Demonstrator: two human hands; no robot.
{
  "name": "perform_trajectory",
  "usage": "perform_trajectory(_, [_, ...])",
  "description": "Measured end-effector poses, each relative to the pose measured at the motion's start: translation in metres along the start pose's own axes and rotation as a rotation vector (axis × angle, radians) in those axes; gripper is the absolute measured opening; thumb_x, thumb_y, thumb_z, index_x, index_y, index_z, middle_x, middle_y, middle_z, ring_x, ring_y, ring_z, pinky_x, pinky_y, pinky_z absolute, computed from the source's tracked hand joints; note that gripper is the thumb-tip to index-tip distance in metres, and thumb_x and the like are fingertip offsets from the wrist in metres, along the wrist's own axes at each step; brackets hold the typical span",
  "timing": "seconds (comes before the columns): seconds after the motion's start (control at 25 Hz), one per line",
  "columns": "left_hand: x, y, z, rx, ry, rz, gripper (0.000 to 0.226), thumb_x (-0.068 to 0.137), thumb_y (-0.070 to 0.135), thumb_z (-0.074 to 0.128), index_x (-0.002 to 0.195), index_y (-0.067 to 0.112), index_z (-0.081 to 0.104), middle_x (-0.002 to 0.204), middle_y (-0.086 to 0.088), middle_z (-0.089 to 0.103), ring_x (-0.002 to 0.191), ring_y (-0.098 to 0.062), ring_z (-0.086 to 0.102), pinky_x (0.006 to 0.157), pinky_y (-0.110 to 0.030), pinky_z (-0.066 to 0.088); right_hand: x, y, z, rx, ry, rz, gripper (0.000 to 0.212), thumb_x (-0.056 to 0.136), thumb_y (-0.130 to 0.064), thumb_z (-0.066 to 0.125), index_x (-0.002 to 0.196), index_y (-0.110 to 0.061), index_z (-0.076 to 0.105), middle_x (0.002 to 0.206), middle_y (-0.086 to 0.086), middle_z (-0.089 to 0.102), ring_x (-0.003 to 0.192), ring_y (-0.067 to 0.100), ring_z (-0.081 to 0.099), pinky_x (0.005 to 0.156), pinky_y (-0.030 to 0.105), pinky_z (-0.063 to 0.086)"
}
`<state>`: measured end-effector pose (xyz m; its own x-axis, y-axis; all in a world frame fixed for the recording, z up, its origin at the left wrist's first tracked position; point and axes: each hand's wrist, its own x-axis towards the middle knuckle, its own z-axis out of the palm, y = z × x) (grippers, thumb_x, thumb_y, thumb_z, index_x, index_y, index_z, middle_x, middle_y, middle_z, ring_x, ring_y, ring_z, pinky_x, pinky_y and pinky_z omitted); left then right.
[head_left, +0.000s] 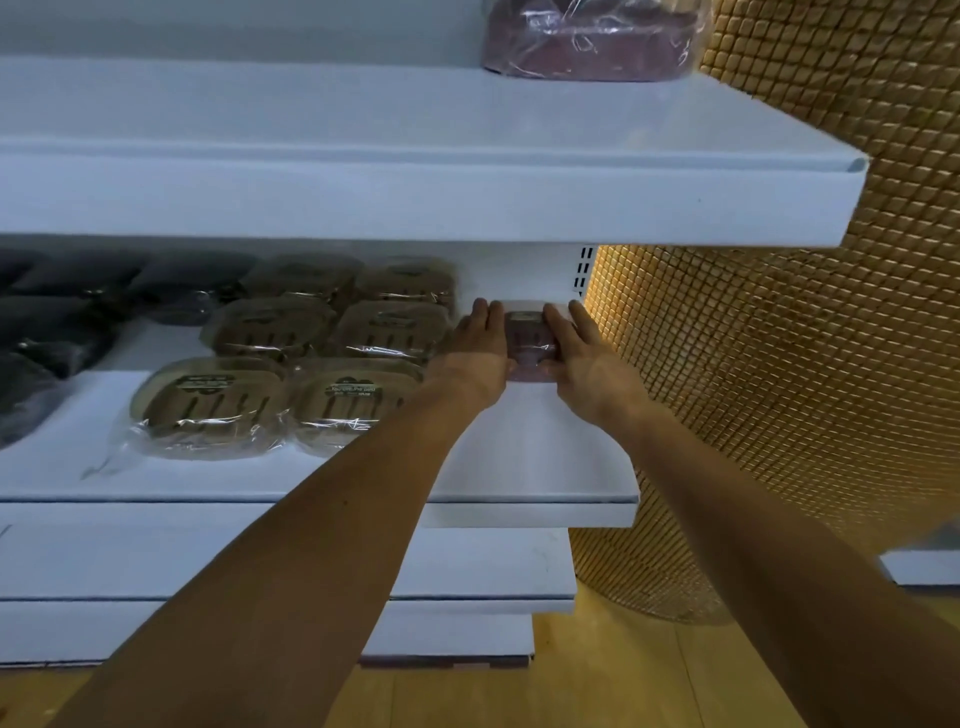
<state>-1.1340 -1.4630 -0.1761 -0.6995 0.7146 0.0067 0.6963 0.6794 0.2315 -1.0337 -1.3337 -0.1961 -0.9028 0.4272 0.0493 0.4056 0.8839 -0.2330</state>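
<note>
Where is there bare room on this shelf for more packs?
Bare: the shelf in front of the purple pack, which left hand and right hand flank, right of the brown packs; also the upper shelf left of the bundle. Crowded: the left half, brown packs and dark packs close together.

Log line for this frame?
left hand: flat against wrapped purple pack | right hand: flat against opposite side | pack: back of middle shelf, right of brown packs

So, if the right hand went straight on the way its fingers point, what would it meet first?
Probably the white back panel, just beyond the fingers of the right hand; depth is unclear. The wrapped package lies beside it, not ahead.
</note>
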Motion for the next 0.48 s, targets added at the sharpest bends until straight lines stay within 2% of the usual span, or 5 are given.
perform_trajectory(0.12, [0.020,0.003,0.005,0.011,0.013,-0.038,0.079,0.091,0.016,0.067,0.152,0.012,0.017,0.153,-0.007,0.023,0.134,-0.031,0.040,0.102,-0.047,0.046,0.011,0.003,-0.001,0.031,0.039,0.039,0.079,0.095,-0.010,0.048,0.155,-0.034,0.003,0.164,-0.002,-0.005,0.136,0.033,0.040,0.092,0.048,0.052])
perform_trajectory(0.28, [0.043,0.001,0.003,0.047,0.048,-0.013,0.067,0.093,0.022,0.065,0.147,0.009,0.028,0.144,-0.010,0.035,0.122,-0.036,0.050,0.092,-0.045,0.045,0.026,0.003,0.000,0.021,0.055,0.101,0.082,0.097,-0.011,0.051,0.154,-0.041,0.001,0.164,-0.005,-0.008,0.142,0.030,0.034,0.092,0.046,0.053])
perform_trajectory(0.4, [0.055,-0.002,0.002,0.079,0.099,0.018,0.065,0.094,0.024,0.064,0.147,0.007,0.030,0.143,-0.012,0.039,0.121,-0.036,0.051,0.093,-0.045,0.046,0.036,0.001,0.004,-0.015,0.072,0.150,0.080,0.099,-0.015,0.049,0.153,-0.044,-0.003,0.164,-0.006,-0.011,0.141,0.028,0.036,0.083,0.046,0.055])
perform_trajectory(0.48, [0.062,-0.003,0.003,0.092,0.146,0.045,0.059,0.095,0.025,0.063,0.144,0.006,0.035,0.139,-0.013,0.042,0.117,-0.034,0.054,0.091,-0.043,0.047,0.044,0.004,0.006,-0.064,0.117,0.140,0.079,0.099,-0.016,0.049,0.153,-0.042,-0.004,0.164,-0.002,-0.009,0.135,0.030,0.044,0.075,0.044,0.055])
